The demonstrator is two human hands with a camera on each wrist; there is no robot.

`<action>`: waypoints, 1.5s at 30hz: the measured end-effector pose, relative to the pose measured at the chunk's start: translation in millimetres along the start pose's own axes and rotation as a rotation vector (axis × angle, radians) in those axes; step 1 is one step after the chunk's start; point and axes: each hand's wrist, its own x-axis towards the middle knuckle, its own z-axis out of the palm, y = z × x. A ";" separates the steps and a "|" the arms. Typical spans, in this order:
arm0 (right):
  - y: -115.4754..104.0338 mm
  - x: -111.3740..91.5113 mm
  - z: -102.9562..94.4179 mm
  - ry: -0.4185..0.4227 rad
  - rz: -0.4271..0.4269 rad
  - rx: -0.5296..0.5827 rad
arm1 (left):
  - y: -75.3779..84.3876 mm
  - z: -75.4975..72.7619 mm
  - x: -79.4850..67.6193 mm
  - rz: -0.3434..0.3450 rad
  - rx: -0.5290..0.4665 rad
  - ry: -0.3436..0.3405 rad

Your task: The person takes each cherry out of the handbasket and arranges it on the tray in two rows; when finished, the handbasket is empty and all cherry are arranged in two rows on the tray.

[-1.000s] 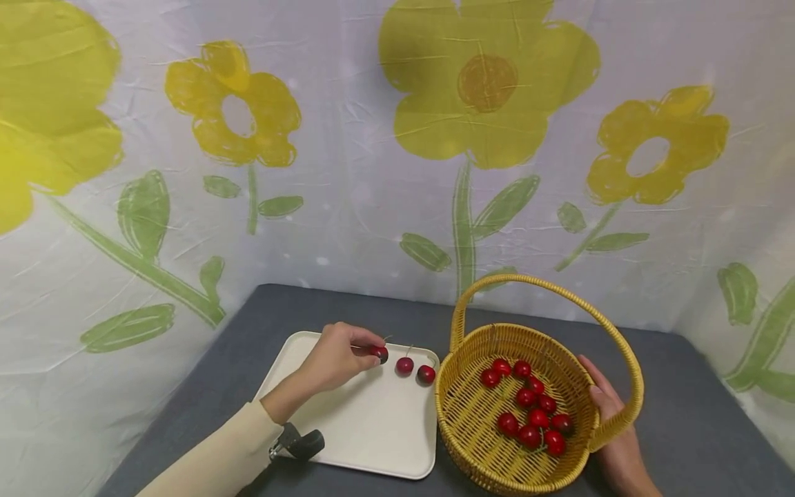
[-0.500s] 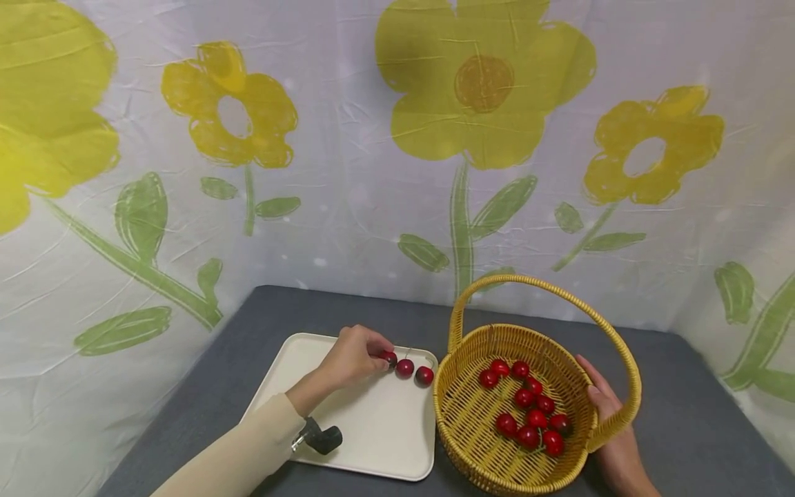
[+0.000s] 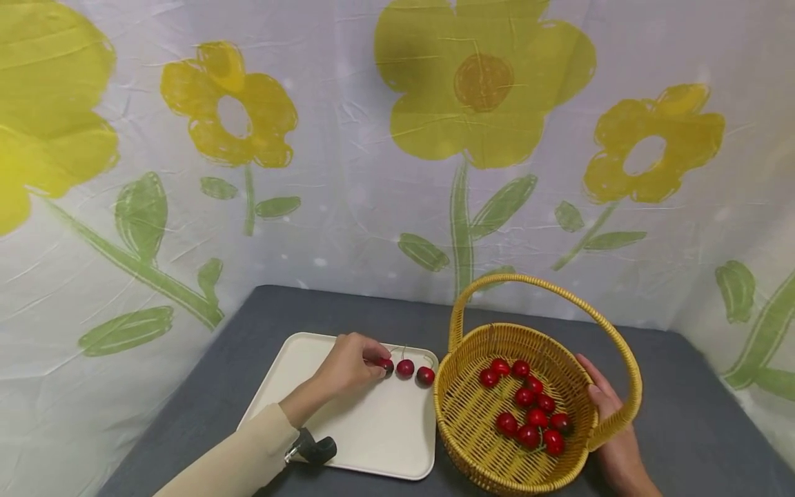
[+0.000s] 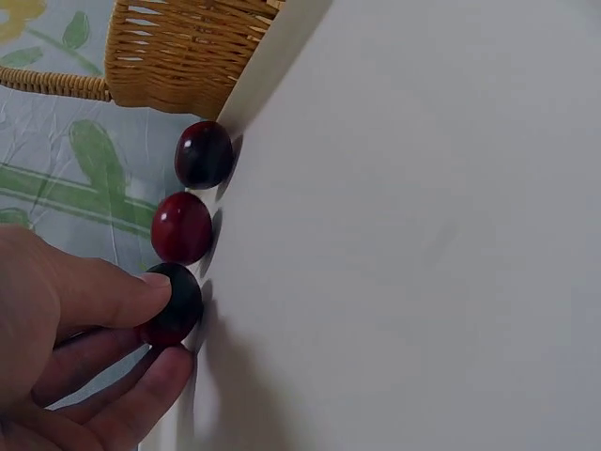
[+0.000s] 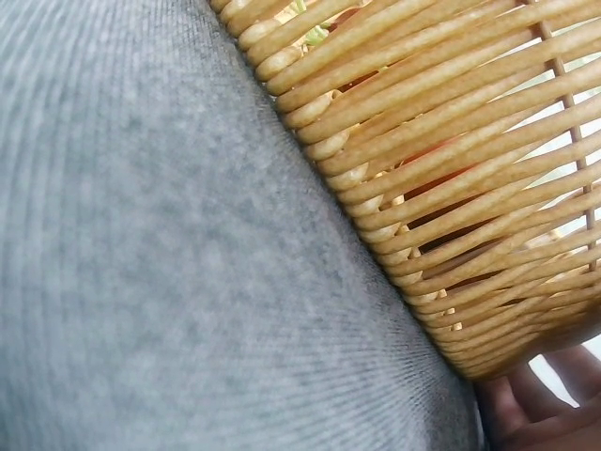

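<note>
My left hand [image 3: 348,369] pinches a dark red cherry [image 4: 183,305] between thumb and fingers, over the far part of the cream tray [image 3: 379,435]. Right beside it, in a row, lie a second cherry [image 3: 405,368] and a third cherry [image 3: 425,376], both with thin stems. In the left wrist view the held cherry sits very close to the second; whether they touch I cannot tell. At the right, my right hand [image 3: 617,442] holds the side of a yellow wicker basket [image 3: 459,442], thumb at its rim and fingers along the outer wall. Several red cherries [image 3: 528,436] lie inside the basket.
The basket's tall arched handle [image 3: 559,293] rises over it. The basket stands against the tray's right side. Both are on a dark grey table [image 3: 211,386], with a flower-print cloth [image 3: 348,207] hanging behind. A black wrist strap piece [image 3: 317,450] hangs below my left wrist.
My left hand has carried its cherry rightward, up beside the second cherry, then shifted slightly nearer to me. The right hand and the basket have stayed in place.
</note>
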 end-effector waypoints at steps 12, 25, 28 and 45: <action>7.4 -1.4 0.8 0.021 -0.062 0.019 | 4.2 6.6 -1.6 0.024 -0.045 -0.012; 0.0 0.0 2.0 0.022 -0.004 -0.015 | 5.4 3.0 -5.1 0.018 -0.036 -0.014; -1.1 1.0 1.7 0.014 0.013 -0.027 | 7.3 -0.3 -7.7 0.017 -0.020 0.009; -6.6 2.4 1.0 0.012 0.060 -0.055 | 78.5 8.3 -22.7 0.202 -0.564 -0.224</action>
